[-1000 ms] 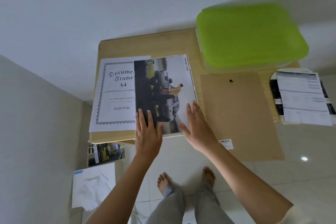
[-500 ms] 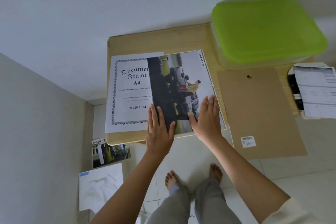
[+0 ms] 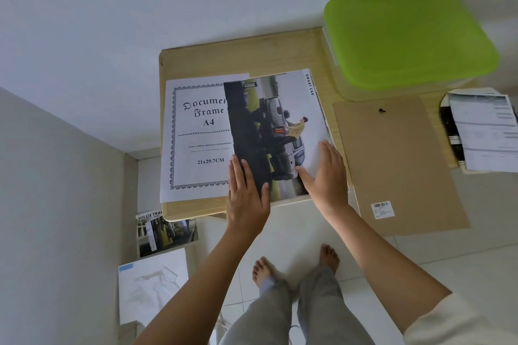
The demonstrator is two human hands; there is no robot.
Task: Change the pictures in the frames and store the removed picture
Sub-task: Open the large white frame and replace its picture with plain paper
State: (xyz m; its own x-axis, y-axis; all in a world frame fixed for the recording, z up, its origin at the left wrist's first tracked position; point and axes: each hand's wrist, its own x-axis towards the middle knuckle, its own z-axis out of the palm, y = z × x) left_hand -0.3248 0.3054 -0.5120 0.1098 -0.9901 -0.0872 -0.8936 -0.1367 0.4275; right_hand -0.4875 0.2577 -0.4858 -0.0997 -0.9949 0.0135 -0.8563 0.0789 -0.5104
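Both hands slid further onto truck photo (image 3: 283, 109) than second before. Pressed flat on it: left hand (image 3: 246, 199), right hand (image 3: 326, 179), fingers straight, together. Photo lay on tabletop (image 3: 238, 61), overlapping A4 insert sheet (image 3: 196, 126). Judged light, floppy, glossy; best lifted at near corners.

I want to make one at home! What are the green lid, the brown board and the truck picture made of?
The green lid looks like plastic: smooth, evenly coloured, with rounded corners. The brown board seems to be pressed fibreboard or stiff card: flat, matte, plain brown. The truck picture looks like printed paper, thin and lying flat; its sheen is hard to tell.
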